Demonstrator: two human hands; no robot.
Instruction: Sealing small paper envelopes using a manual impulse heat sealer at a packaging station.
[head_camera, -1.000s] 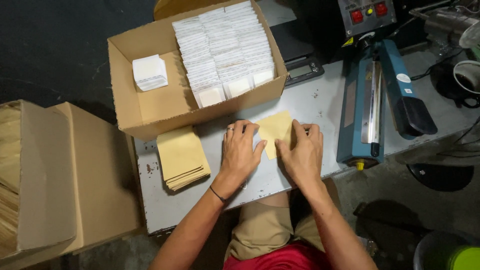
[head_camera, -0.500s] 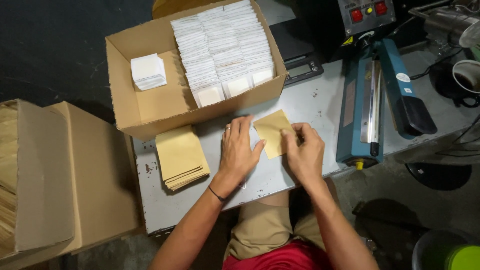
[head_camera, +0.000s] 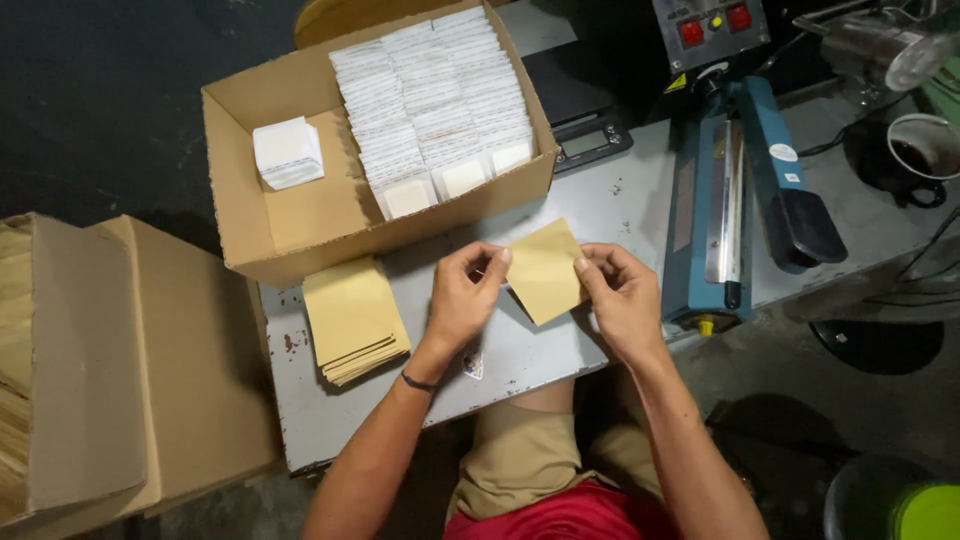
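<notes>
Both hands pinch one small kraft paper envelope (head_camera: 545, 272) above the counter (head_camera: 620, 205) near its front edge: left hand (head_camera: 465, 295) on its left edge, right hand (head_camera: 620, 295) on its right. The envelope sits tilted, long axis running diagonally, upper end pointing toward the open cardboard box (head_camera: 300, 215) at the back edge. A stack of kraft envelopes (head_camera: 352, 318) lies by the front-left corner.

Both hands, left hand (head_camera: 465, 295) and right hand (head_camera: 620, 295), pinch a tan envelope (head_camera: 545, 272) above the grey table (head_camera: 620, 205).
</notes>
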